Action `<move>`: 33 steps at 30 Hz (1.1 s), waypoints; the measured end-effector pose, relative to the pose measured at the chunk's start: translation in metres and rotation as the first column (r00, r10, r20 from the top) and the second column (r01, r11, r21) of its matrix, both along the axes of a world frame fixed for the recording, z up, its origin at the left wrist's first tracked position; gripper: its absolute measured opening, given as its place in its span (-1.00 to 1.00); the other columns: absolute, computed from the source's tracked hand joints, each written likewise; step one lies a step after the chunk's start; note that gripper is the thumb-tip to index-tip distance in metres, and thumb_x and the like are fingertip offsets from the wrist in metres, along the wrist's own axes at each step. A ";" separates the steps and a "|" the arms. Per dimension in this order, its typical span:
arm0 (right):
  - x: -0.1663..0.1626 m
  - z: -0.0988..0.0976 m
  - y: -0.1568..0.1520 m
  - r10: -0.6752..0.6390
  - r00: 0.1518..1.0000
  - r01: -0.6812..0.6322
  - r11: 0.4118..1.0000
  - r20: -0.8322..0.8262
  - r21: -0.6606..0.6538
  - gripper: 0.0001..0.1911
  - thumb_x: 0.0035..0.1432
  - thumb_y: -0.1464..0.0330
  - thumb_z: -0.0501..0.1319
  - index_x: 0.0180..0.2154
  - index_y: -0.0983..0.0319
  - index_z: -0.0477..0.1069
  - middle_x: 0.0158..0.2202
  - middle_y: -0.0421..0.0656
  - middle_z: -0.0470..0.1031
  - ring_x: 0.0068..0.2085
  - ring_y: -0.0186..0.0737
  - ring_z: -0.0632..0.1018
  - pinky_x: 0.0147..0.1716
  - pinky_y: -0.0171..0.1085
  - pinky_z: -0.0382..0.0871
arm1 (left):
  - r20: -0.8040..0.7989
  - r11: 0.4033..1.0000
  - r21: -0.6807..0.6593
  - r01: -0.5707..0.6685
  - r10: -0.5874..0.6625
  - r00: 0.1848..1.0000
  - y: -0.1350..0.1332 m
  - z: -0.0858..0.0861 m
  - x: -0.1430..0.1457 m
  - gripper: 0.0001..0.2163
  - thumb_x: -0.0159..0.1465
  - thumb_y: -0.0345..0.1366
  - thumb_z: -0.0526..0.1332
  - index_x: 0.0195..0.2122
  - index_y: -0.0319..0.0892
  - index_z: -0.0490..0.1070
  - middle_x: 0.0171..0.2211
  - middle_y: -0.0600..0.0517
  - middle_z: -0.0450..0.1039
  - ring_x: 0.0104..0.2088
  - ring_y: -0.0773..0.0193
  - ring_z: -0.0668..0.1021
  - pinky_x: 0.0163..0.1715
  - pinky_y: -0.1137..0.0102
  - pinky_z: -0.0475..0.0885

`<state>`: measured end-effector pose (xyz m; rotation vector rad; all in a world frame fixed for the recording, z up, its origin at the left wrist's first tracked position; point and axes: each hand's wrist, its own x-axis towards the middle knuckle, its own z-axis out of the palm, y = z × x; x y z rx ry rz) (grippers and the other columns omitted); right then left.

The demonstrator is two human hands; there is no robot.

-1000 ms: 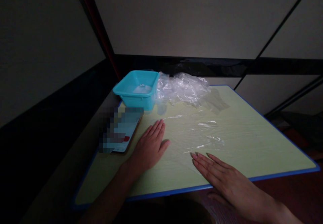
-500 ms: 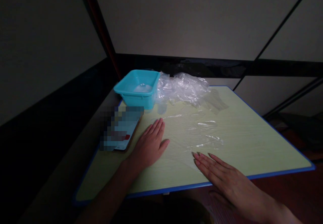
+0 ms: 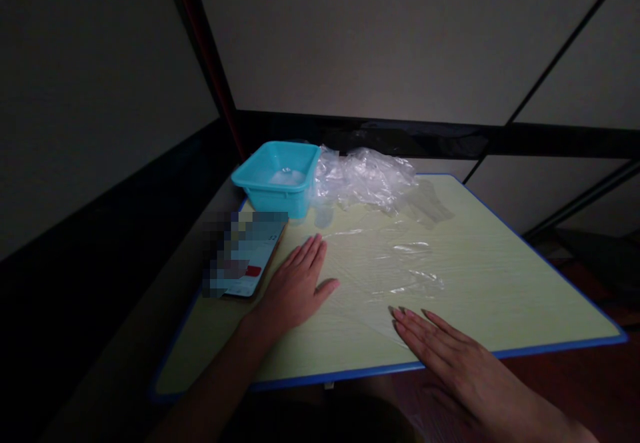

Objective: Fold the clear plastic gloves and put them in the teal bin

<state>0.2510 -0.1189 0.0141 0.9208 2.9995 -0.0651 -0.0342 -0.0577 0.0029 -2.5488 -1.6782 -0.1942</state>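
Observation:
A clear plastic sheet (image 3: 395,263) lies flat on the pale green table (image 3: 500,283). My left hand (image 3: 295,286) rests palm down on the sheet's left edge, fingers stretched out and together. My right hand (image 3: 450,356) lies flat at the sheet's near corner by the table's front edge, fingers extended. Neither hand holds anything.
A turquoise plastic tub (image 3: 277,178) stands at the table's far left corner. A crumpled heap of clear plastic (image 3: 367,176) lies next to it on the right. A phone (image 3: 245,263) lies left of my left hand. The table has a blue rim.
My right hand has slid a little back toward the table's front edge. My left hand has stayed in place.

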 end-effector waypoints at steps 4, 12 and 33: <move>0.005 -0.002 -0.002 0.002 1.000 -0.002 1.000 0.014 0.004 -0.31 0.14 0.53 -0.02 0.25 0.30 -0.26 0.26 -0.06 -0.12 0.23 -0.15 0.02 0.13 -0.03 0.03 | 0.020 1.000 -0.013 -0.003 0.004 1.000 0.000 0.000 0.000 -0.36 0.25 -0.03 -0.01 0.19 -0.46 -0.03 0.23 -0.28 -0.09 0.23 0.05 0.01 0.16 0.21 0.04; 0.013 0.001 0.000 -0.051 0.986 0.045 0.998 -0.156 -0.042 -0.34 0.20 0.35 0.01 0.26 0.32 -0.23 0.27 -0.05 -0.13 0.25 -0.15 -0.01 0.13 -0.10 0.07 | 0.210 1.000 -0.008 0.005 -0.003 0.978 0.000 0.004 -0.003 -0.46 0.29 -0.18 -0.04 0.21 -0.40 -0.07 0.25 -0.25 -0.12 0.24 0.09 -0.01 0.16 0.18 0.04; 0.013 -0.009 -0.002 -0.061 0.880 0.044 0.998 -0.471 -0.046 -0.70 0.17 0.42 0.12 -0.05 0.17 0.38 0.07 -0.11 0.34 0.11 -0.12 0.30 -0.03 -0.11 0.36 | 0.676 0.967 -0.169 0.192 -0.028 0.736 -0.057 0.013 -0.010 -0.76 0.28 -0.35 0.01 -0.16 -0.07 0.45 -0.12 0.08 0.48 -0.08 0.29 0.47 -0.03 0.35 0.33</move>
